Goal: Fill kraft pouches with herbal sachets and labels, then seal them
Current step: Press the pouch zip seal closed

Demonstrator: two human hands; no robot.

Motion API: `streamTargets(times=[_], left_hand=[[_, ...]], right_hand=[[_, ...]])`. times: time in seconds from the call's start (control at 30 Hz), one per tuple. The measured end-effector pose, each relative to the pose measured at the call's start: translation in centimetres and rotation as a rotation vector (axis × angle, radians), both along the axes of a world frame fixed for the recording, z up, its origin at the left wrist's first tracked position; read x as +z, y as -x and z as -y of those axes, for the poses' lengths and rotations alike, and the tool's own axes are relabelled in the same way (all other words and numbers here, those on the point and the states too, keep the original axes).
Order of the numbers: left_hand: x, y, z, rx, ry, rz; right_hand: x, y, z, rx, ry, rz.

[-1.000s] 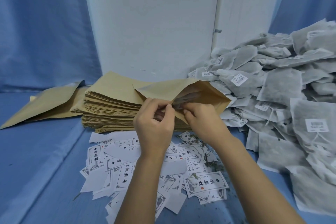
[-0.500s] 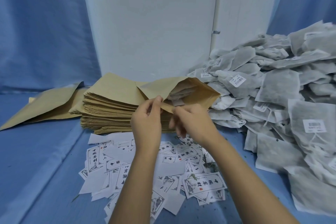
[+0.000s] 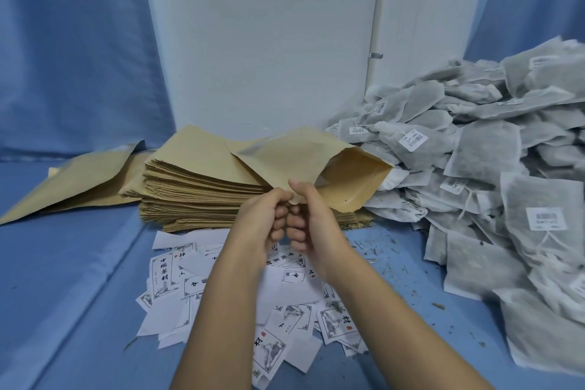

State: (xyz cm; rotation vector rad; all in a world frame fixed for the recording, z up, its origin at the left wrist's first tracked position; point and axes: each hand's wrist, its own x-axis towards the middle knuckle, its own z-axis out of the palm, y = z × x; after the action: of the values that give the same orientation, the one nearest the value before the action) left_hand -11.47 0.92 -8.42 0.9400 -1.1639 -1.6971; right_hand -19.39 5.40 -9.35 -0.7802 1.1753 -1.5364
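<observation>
Head view: since half a second earlier, both hands had drawn together at the near edge of the pouch [image 3: 304, 158], which had risen above the stack [image 3: 196, 193], mouth gaping right toward the sachets [image 3: 487, 168]. The left hand [image 3: 262, 222] and right hand [image 3: 311, 222] each pinched that edge, fingers curled. Still unsealed, so closing likely came next. Counted: one held pouch, one stack, about two loose pouches [image 3: 72, 180] far left, sachets and labels [image 3: 278, 320] too many to count
</observation>
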Motion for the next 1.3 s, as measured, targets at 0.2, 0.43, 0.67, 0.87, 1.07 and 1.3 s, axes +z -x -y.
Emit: streamTargets(times=[0.2, 0.43, 0.67, 0.87, 1.07, 1.3], left_hand=[[-0.1, 0.1, 0.1, -0.098, 0.012, 0.042], [-0.3, 0.3, 0.0, -0.102, -0.011, 0.052], [-0.3, 0.2, 0.1, -0.102, -0.014, 0.040], [-0.1, 0.1, 0.1, -0.065, -0.045, -0.015], [-0.3, 0.1, -0.3, -0.122, -0.069, 0.002], [-0.3, 0.6, -0.5, -0.107, -0.054, -0.003]], right_hand=[[0.0, -0.2, 0.1, -0.160, 0.022, -0.006], [0.1, -0.1, 0.2, -0.161, 0.033, 0.083], [0.0, 0.3, 0.4, -0.195, 0.008, 0.094], [0.1, 0.5, 0.5, -0.185, 0.005, 0.066], [-0.2, 1.1, 0.5, -0.224, 0.016, 0.078], [-0.2, 1.4, 0.5, -0.183, 0.011, 0.108]])
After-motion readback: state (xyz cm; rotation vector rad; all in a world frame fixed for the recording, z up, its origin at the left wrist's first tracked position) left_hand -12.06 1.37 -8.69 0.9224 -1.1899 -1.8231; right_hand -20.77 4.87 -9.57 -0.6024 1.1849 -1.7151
